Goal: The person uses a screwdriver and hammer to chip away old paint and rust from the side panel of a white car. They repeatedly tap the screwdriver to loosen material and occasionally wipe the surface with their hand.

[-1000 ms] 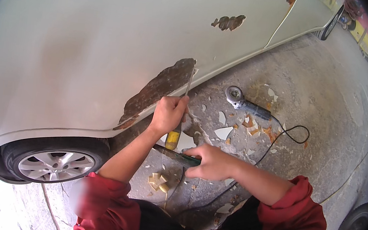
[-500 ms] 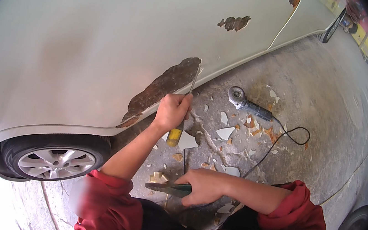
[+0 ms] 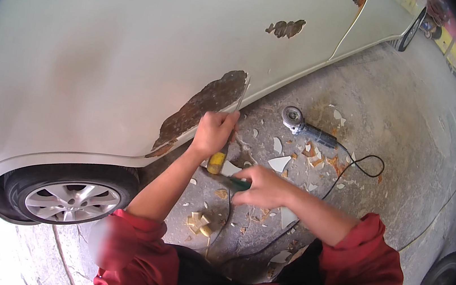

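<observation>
Along the car's (image 3: pixel 137 46) lower edge, a yellow-handled tool (image 3: pixel 215 164) is pointing its tip up at the right end of a brown patch (image 3: pixel 203 108), its long axis leaning slightly right. The left hand (image 3: pixel 214 135) is wrapping around it, hiding its middle; the right hand (image 3: pixel 259 186) is gripping a green-handled tool (image 3: pixel 241 184) just below. On the floor (image 3: pixel 408 108), a grinder (image 3: pixel 309 130) and white chips (image 3: pixel 279 163) are lying to the right. The first tool's shaft is looking thin and pale, its handle chunky.
</observation>
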`<state>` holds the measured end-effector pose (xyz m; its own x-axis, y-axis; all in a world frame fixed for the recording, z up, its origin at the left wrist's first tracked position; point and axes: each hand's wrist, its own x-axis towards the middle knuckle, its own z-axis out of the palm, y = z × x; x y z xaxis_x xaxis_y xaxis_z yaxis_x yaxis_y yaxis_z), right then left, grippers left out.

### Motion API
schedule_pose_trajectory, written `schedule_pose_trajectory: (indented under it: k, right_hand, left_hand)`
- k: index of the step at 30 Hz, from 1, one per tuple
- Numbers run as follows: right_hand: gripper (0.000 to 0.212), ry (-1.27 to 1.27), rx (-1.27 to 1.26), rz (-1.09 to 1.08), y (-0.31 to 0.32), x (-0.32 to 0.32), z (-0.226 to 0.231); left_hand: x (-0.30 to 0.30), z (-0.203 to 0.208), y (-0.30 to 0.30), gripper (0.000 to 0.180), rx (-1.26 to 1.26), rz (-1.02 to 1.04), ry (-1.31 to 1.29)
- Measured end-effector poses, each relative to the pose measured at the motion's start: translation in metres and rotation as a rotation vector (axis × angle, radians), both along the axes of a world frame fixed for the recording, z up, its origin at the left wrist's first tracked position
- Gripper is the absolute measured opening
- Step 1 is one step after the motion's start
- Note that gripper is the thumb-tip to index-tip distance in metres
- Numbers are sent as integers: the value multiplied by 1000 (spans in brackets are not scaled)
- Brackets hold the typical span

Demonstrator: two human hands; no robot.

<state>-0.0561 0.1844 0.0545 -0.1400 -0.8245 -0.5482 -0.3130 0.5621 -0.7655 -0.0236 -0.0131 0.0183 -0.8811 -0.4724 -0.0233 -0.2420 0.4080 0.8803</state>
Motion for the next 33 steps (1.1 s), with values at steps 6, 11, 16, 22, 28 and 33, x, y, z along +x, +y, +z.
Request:
schedule_pose_trajectory:
  k: [6,11,16,22,28,33]
  right_hand:
    - [50,-27,-140,420,17,35,-6]
    - [43,188,-91,130,23,3,-9]
    - [50,271,30,225,19,-21,-51]
    - [56,267,202,39,16,-27,-127]
    - [30,-303,19,-797,-14,-40,-194]
    - [18,-757,-113,-1191,-28,-8,-235]
  left_hand:
    - [-19,1,3,48,-21,-5,42]
    - [-13,-11,1,46,42,-11,-9]
    - [3,-19,-8,44,-16,-61,-130]
    - [21,-42,-8,42,-28,-149,-161]
    - [47,-81,-12,44,165,-171,-406]
    - [67,-107,-6,33,436,-124,-588]
